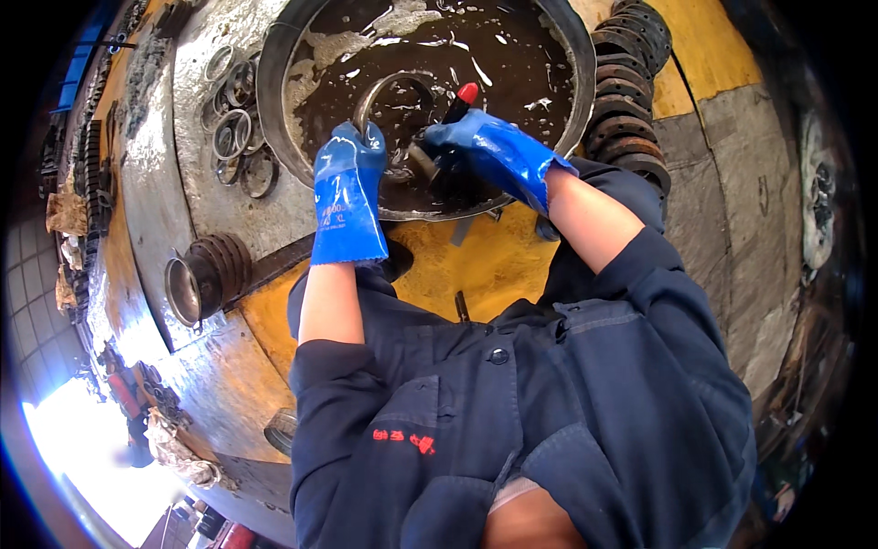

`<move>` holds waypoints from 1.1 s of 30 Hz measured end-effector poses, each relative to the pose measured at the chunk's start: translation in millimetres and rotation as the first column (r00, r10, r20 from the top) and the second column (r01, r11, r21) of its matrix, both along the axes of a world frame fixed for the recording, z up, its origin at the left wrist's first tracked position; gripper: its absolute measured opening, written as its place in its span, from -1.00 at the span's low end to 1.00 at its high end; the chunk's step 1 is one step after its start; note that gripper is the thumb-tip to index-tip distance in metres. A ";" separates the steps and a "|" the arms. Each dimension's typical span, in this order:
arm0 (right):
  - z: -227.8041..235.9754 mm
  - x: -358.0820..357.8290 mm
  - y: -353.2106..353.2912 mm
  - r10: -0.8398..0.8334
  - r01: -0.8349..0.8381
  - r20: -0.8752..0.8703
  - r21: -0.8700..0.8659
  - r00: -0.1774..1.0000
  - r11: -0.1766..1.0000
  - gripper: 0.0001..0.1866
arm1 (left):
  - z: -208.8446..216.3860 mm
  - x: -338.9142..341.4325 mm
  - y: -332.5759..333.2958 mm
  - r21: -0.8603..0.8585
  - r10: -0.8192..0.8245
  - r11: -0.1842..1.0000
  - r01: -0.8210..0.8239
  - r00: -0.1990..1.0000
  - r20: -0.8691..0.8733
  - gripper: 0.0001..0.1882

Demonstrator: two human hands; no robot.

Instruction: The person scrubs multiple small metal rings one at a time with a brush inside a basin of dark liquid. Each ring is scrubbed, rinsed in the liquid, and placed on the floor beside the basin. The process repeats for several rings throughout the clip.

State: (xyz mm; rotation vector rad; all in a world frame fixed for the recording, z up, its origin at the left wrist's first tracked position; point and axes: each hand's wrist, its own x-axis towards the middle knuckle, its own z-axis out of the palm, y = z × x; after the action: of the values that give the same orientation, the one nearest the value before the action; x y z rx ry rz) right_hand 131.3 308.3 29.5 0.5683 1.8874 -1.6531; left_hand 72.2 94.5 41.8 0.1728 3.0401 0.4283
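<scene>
A wide round metal basin [273, 87] stands before me, holding dark brown liquid [352, 78] with pale foam at the left. My left hand [350, 174], in a long blue rubber glove, is closed on the near left edge of a metal ring [369, 95], which is tilted above the liquid. My right hand [498, 151], gloved likewise, grips a brush [467, 93] by its dark handle with a red end. The brush's working end points down toward the ring's near side. Glove and shadow partly hide it, and the right fingertips are hard to make out.
Several loose metal rings [232, 134] lie left of the basin. A stack of ring-shaped parts [212, 274] rests on its side at the lower left. Dark, rusty flanged discs [625, 101] line the basin's right side. Yellow-painted plate [489, 256] shows between my knees.
</scene>
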 end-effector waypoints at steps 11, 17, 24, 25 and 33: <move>-3.4 3.9 -17.1 0.191 -0.147 -0.249 0.187 0.949 0.971 -0.56 | 3.0 -1.4 -6.2 0.047 0.025 0.999 -0.025 1.000 -0.001 -0.47; -28.0 11.7 -13.0 0.694 0.044 -0.415 0.873 0.588 0.485 -0.47 | 17.4 1.2 -12.4 0.186 -0.082 0.980 0.078 0.997 0.016 -0.51; 27.0 4.3 -16.9 0.933 0.316 -0.361 0.884 -0.003 0.343 -0.31 | 27.3 4.1 -16.9 0.172 -0.144 0.978 0.122 0.982 0.124 -0.54; 34.4 4.9 -18.6 0.947 0.302 -0.322 0.903 0.002 0.306 -0.30 | 28.2 5.3 -18.9 0.185 -0.145 0.976 0.118 0.979 0.142 -0.55; 1.2 -8.6 -11.9 0.394 0.072 -0.367 0.802 0.842 0.593 -0.63 | 15.7 2.7 -7.6 0.234 -0.136 0.965 0.119 0.989 0.058 -0.56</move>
State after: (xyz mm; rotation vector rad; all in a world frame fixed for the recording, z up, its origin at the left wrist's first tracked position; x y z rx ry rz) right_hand 122.8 296.4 30.8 0.2327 3.0019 -0.7599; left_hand 74.9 86.9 57.5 0.3540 2.8789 0.7584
